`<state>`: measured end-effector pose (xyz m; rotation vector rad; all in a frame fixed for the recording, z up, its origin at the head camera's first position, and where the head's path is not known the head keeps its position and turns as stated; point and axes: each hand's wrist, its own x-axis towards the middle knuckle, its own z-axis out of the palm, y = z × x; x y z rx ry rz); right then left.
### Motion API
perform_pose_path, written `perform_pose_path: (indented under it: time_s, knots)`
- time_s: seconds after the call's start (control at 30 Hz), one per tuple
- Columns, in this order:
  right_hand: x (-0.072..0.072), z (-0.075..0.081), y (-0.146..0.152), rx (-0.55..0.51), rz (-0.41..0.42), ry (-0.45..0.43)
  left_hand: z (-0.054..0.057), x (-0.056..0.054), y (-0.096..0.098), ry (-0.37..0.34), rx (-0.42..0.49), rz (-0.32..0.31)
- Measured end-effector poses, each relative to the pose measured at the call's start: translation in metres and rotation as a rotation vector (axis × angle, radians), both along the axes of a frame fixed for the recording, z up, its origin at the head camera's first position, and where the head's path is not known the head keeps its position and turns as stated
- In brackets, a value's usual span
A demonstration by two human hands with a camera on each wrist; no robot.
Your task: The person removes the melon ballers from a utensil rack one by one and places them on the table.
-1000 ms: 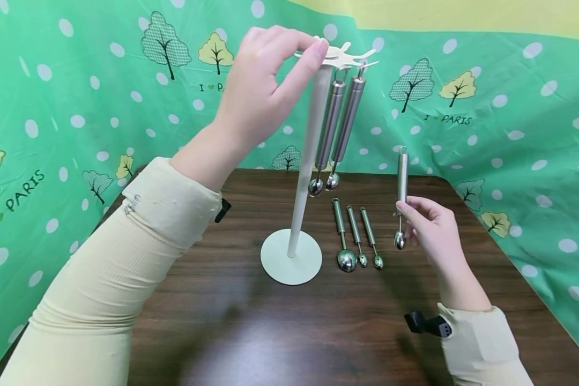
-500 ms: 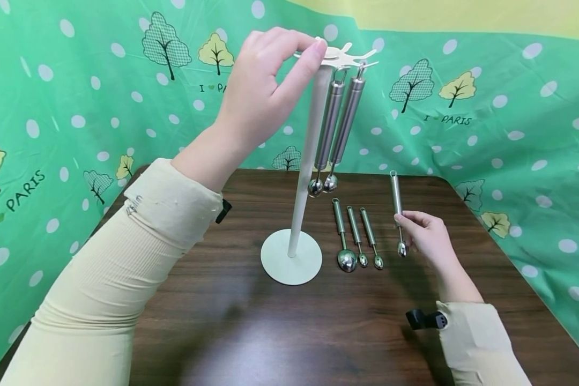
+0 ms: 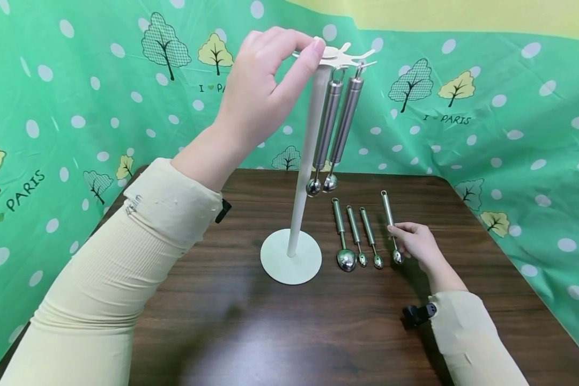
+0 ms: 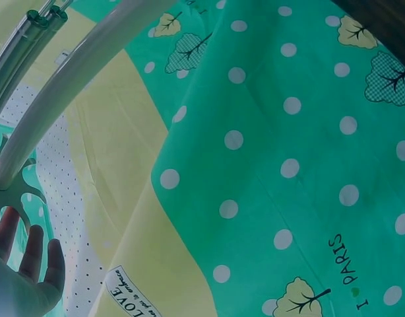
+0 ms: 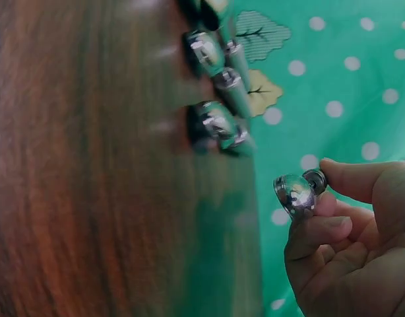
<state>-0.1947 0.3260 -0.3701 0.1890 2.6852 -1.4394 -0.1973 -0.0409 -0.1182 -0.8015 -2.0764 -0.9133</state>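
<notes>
Where brn tbl w/ spoons ends, grn dotted cloth hangs.

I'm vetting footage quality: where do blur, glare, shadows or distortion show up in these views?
Head view: mostly crisp, with pale glare and soft shadows on the table; right wrist: spoons on the table look blurred, the right hand sharper; left wrist: the stand's pole looks curved, though straight in the head view.

Green dotted cloth (printed with trees) hangs behind; a dark wooden table reflects pale light.
</notes>
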Motion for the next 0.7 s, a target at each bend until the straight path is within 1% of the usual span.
perform_pose_path:
  time_s: [0.1, 0.27, 0.7]
  knots:
    - [-0.003, -0.004, -0.001, 0.006, 0.002, -0.033, 0.000, 0.000, 0.000, 0.001, 0.000, -0.001]
    - [-0.007, -0.009, -0.001, 0.044, 0.003, -0.069, 0.000, -0.001, 0.000, 0.000, 0.001, 0.004]
    - [-0.010, -0.017, -0.001, 0.098, 0.003, -0.117, 0.000, -0.001, 0.000, 0.005, -0.014, 0.016]
